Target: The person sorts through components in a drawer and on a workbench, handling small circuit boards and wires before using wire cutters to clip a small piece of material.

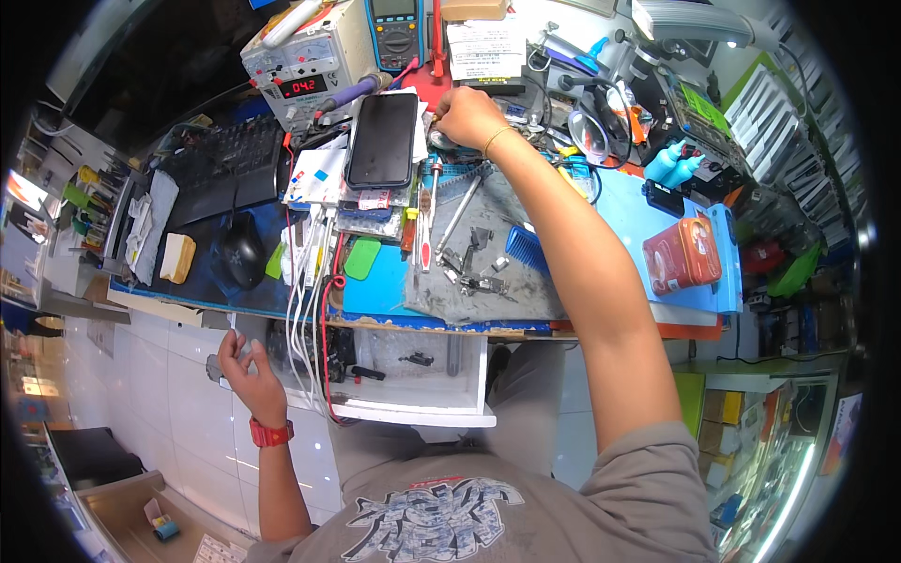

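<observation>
My right hand (471, 122) reaches across the bench to the clutter just right of a black smartphone (383, 141). Its fingers are curled down and pressed together; whatever they hold is hidden beneath them. The phone lies screen up on a stack of papers and small packets. Below that hand lie a screwdriver (435, 197), metal tweezers (460, 214) and several small loose parts on a grey mat (526, 291). My left hand (251, 380), with a red watch at the wrist, hangs beside the open white drawer (413, 413). Its fingers are loosely bent and apart, with nothing in them.
A power supply (305, 70) and a blue multimeter (395, 38) stand at the back. White and red cables (302, 310) hang over the bench edge into the drawer. At left are a keyboard (221, 164) and mouse (242, 251); at right, a red tin (680, 255) and blue bottles (664, 161).
</observation>
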### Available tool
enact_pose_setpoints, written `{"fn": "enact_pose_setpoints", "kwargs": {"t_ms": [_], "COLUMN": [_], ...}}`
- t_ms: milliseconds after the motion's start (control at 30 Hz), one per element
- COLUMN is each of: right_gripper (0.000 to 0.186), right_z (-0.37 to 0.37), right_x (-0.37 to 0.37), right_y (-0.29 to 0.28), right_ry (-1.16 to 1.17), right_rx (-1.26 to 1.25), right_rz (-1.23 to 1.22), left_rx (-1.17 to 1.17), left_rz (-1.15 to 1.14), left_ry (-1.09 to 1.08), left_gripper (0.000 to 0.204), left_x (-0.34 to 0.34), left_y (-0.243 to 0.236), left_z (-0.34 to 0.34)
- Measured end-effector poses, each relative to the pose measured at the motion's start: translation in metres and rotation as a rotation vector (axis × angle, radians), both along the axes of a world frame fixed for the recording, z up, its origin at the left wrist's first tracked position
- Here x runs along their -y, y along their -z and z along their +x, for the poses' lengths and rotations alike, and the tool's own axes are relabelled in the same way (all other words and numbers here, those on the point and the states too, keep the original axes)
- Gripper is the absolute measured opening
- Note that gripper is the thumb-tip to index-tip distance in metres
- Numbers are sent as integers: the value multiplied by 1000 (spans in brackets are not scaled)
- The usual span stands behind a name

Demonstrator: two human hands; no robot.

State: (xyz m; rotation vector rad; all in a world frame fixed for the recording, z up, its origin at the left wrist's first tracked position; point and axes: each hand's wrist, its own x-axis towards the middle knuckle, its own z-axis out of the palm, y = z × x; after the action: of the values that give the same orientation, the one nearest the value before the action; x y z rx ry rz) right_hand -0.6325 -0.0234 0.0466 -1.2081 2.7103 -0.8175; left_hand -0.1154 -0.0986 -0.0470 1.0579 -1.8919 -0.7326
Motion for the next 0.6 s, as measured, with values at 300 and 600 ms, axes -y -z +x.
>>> {"fn": "enact_pose_setpoints", "kwargs": {"t_ms": [300, 600], "right_gripper": [18, 20], "right_z": [-14, 46], "right_x": [-50, -122], "right_y": [-23, -57], "right_ry": [33, -93], "right_rx": [384, 508], "right_rz": [-478, -653], "left_rx": [-35, -33], "left_rz": [-18, -17], "left_ry": [14, -6], "left_gripper": [45, 45], "left_x": [-3, -1], "left_y": [-2, 3], "left_z": [-1, 3]}}
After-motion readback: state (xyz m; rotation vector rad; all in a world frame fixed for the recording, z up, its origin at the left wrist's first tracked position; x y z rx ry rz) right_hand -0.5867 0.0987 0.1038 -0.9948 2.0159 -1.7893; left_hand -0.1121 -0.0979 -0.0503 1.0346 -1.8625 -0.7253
